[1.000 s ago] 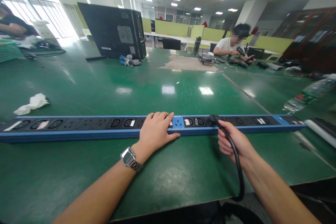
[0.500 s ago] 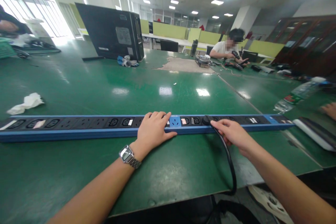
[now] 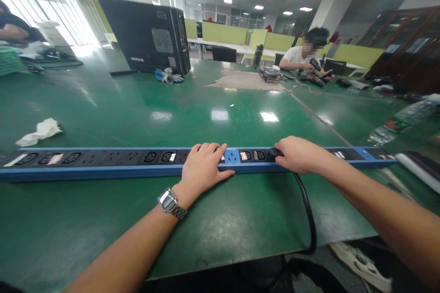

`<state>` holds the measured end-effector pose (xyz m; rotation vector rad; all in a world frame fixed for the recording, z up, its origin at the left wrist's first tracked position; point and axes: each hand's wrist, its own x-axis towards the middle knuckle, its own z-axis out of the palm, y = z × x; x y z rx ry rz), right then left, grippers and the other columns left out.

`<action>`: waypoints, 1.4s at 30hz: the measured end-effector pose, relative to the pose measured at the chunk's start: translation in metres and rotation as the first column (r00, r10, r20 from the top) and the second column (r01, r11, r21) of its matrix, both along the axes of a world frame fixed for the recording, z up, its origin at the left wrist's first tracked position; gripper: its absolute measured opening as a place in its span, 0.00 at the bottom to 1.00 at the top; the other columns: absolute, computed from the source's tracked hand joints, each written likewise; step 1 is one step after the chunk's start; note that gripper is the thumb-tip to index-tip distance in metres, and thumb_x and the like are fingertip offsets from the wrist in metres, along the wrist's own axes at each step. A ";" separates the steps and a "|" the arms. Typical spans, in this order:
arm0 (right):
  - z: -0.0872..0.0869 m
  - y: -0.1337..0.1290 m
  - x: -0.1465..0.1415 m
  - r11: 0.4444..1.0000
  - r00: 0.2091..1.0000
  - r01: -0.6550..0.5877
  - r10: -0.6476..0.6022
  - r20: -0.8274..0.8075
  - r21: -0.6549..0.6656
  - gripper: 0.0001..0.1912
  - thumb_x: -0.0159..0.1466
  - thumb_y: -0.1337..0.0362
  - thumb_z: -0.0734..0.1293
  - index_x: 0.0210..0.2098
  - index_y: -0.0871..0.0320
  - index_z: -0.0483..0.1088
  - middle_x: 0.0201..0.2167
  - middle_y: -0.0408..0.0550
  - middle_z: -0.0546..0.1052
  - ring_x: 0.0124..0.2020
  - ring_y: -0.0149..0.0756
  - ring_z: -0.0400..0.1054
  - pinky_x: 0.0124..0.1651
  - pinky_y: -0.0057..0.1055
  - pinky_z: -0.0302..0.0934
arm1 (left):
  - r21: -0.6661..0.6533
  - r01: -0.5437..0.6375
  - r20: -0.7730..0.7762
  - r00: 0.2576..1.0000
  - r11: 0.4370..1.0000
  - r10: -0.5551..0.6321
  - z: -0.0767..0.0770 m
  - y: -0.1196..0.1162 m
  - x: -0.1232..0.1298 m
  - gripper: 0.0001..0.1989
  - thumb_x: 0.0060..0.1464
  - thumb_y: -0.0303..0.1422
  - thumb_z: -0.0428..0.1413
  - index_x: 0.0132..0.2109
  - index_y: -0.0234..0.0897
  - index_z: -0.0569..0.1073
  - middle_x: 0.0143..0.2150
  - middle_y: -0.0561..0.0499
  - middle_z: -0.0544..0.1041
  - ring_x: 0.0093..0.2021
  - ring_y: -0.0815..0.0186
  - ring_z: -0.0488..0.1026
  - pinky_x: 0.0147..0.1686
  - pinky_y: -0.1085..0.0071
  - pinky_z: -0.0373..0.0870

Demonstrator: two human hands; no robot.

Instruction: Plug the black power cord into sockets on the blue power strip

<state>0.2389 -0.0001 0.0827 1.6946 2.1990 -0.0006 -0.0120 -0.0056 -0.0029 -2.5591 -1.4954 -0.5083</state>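
Note:
A long blue power strip (image 3: 103, 173) with black sockets lies across the green table. My left hand (image 3: 203, 169) rests over its middle, fingers on the far edge and thumb along the near side, left of a blue socket (image 3: 232, 156). My right hand (image 3: 298, 154) has its fingers closed round a black plug (image 3: 273, 153) at a socket right of the middle; the fingertips are partly hidden behind the hand. From under it a black cable (image 3: 308, 206) curves down past the table's front edge.
A black computer case (image 3: 151, 39) stands at the back left, gloves (image 3: 168, 76) beside it. Crumpled tissue (image 3: 41, 132) lies at the left. A plastic bottle (image 3: 400, 121) is on the right. Across the table sits a person (image 3: 302, 57) holding a tool; another person (image 3: 13, 29) is at far left.
My right hand has moved up and over the plug, from a fingertip hold at the cable side to a closer grip. My left hand stays on the strip. The view has shifted slightly.

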 end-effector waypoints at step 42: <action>-0.033 -0.025 0.183 0.875 0.873 0.422 -0.322 -0.367 0.236 0.25 0.62 0.56 0.61 0.54 0.57 0.75 0.33 0.49 0.81 0.34 0.47 0.75 0.39 0.37 0.67 | -0.037 -0.013 0.001 1.000 0.999 0.013 0.003 0.002 0.000 0.35 0.50 0.54 0.59 0.60 0.38 0.69 0.51 0.44 0.76 0.51 0.51 0.70 0.51 0.54 0.63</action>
